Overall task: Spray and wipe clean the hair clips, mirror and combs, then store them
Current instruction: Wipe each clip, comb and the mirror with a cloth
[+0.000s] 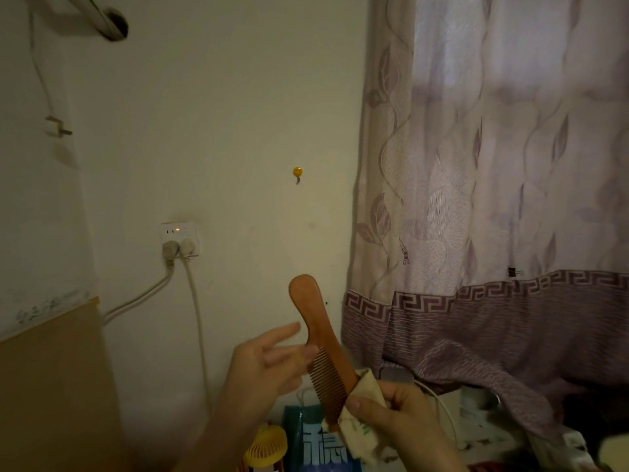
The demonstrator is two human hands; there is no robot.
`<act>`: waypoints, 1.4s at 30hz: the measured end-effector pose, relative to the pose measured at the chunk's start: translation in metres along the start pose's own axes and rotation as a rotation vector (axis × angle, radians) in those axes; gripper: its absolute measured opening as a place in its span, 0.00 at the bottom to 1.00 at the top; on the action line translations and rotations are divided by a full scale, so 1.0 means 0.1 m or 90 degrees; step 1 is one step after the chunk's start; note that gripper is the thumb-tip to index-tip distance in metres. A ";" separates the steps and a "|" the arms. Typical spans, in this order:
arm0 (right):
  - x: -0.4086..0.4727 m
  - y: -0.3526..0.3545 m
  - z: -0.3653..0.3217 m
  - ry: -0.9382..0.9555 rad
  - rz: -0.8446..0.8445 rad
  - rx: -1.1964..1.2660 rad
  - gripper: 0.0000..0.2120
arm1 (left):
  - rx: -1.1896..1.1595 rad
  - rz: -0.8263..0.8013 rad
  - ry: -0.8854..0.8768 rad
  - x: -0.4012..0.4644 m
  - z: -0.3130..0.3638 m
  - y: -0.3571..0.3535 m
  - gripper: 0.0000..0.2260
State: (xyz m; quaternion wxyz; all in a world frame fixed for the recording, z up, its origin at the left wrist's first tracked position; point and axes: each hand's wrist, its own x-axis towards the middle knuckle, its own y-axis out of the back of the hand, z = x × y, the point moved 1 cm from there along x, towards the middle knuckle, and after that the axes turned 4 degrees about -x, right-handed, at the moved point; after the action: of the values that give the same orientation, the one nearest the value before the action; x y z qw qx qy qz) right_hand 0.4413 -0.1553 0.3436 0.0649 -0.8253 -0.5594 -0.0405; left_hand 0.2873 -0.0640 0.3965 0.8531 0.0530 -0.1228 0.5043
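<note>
With right hand [391, 407] pinching only the comb [321, 349] tip through the cloth [360, 410], left hand [269, 362] spread, seemingly off it, comb could slip.

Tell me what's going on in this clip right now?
A person is cleaning a wooden comb, held up in front of a wall. The right hand grips the comb's toothed end through a pale cloth wrapped around it, with the handle pointing up. The left hand is open, its fingers straight and its fingertips next to the teeth; whether they touch is unclear. Below are a yellow mini fan and a blue bag. No spray bottle, mirror or hair clips are visible.
</note>
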 end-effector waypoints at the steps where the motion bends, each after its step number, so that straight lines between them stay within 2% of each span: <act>1: 0.00 -0.01 0.01 -0.002 0.010 0.012 0.06 | -0.009 -0.005 0.007 -0.02 -0.05 -0.04 0.17; 3: -0.02 -0.05 0.03 -0.004 0.007 0.022 0.03 | -0.036 0.010 0.006 -0.07 -0.11 -0.10 0.09; 4: -0.03 -0.06 0.05 -0.006 0.001 0.019 0.04 | -0.048 0.025 0.003 -0.08 -0.13 -0.11 0.08; 7: -0.04 -0.07 0.10 -0.020 -0.006 0.005 0.11 | -0.060 0.046 0.007 -0.09 -0.15 -0.10 0.07; 14: -0.05 0.02 0.10 -0.039 -0.055 -0.001 0.04 | -0.043 0.002 0.054 -0.10 -0.17 -0.04 0.07; 16: -0.02 0.05 0.08 -0.026 -0.042 -0.008 0.04 | -0.029 -0.020 0.078 -0.11 -0.19 -0.04 0.08; 19: 0.04 0.10 0.06 -0.022 -0.007 0.001 0.12 | 0.007 -0.049 0.086 -0.12 -0.22 -0.06 0.10; 23: 0.08 0.08 0.03 -0.020 0.001 0.029 0.13 | 0.024 -0.083 0.092 -0.13 -0.23 -0.08 0.08; 27: 0.09 0.00 0.01 0.010 0.011 0.045 0.04 | 0.045 -0.105 0.101 -0.11 -0.29 -0.11 0.08; 29: 0.10 -0.03 0.01 0.024 0.038 0.047 0.06 | 0.051 -0.107 0.103 -0.11 -0.30 -0.12 0.06; 31: 0.10 -0.05 0.01 0.027 0.051 0.050 0.01 | 0.045 -0.109 0.104 -0.10 -0.31 -0.13 0.06; 36: 0.12 -0.06 0.04 0.025 0.084 0.080 0.04 | 0.026 -0.066 0.094 -0.09 -0.34 -0.13 0.03; 39: 0.17 -0.08 0.06 0.025 0.133 0.141 0.09 | 0.004 -0.051 0.090 -0.11 -0.40 -0.13 0.07; 42: 0.20 -0.09 0.06 0.014 0.159 0.223 0.09 | -0.015 -0.070 0.096 -0.17 -0.48 -0.13 0.09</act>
State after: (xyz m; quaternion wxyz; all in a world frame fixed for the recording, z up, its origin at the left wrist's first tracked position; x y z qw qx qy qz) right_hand 0.4401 -0.1326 0.3406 0.2177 -0.8641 -0.4503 0.0565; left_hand 0.2988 -0.0742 0.3463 0.8868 0.0118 -0.0612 0.4579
